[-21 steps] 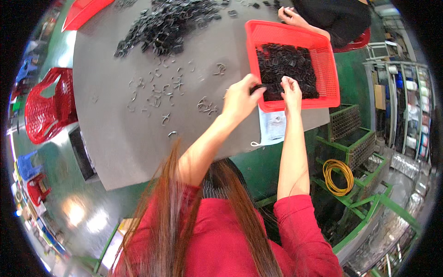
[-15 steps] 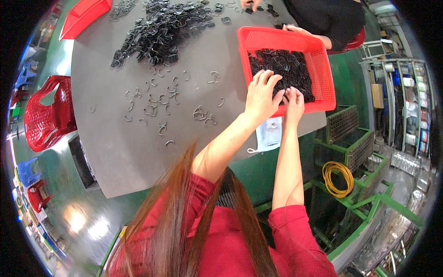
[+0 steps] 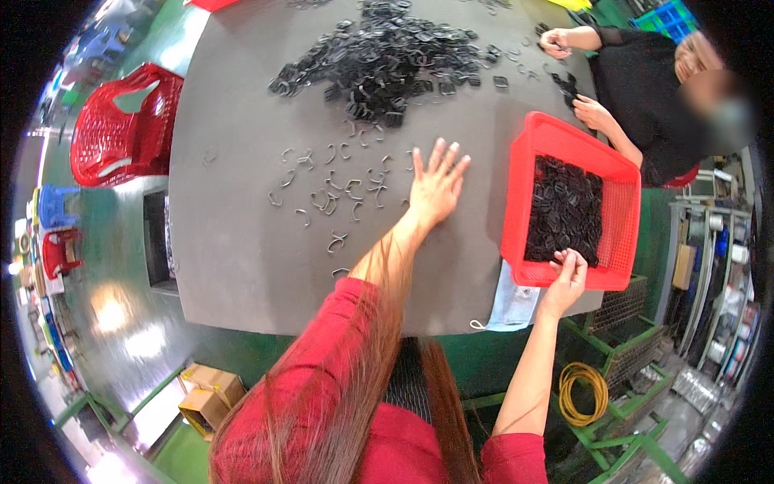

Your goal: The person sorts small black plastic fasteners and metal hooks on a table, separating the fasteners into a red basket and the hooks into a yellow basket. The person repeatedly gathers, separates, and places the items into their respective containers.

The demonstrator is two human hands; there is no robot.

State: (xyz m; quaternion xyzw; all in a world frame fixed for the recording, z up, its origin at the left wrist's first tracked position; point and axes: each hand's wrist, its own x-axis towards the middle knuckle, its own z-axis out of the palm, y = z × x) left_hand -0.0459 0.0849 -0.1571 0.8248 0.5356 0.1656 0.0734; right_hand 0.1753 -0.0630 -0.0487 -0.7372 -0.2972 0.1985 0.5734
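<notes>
My left hand (image 3: pixel 435 187) is spread open, palm down, at the grey tabletop (image 3: pixel 230 234). Just to its left lie several loose bent metal wire hooks (image 3: pixel 330 198). Beyond it is a big heap of black buckle-like pieces (image 3: pixel 379 68). My right hand (image 3: pixel 567 281) reaches over the near rim of a red plastic basket (image 3: pixel 518 202), thumb and fingertips pinched together. Whatever they hold, if anything, is too small to make out. Similar black pieces (image 3: pixel 564 206) fill the bottom of the basket.
A light blue face mask (image 3: pixel 512 305) lies partly under the basket. Across the table's right corner, a co-worker's hands (image 3: pixel 595 115) handle black pieces. A red chair (image 3: pixel 129 121) stands at the left. A coiled orange hose (image 3: pixel 584 394) hangs on green frames below right.
My left hand has left the basket, moving left over the tabletop with its fingers spread. My right hand stays at the basket's near edge. The whole view has shifted.
</notes>
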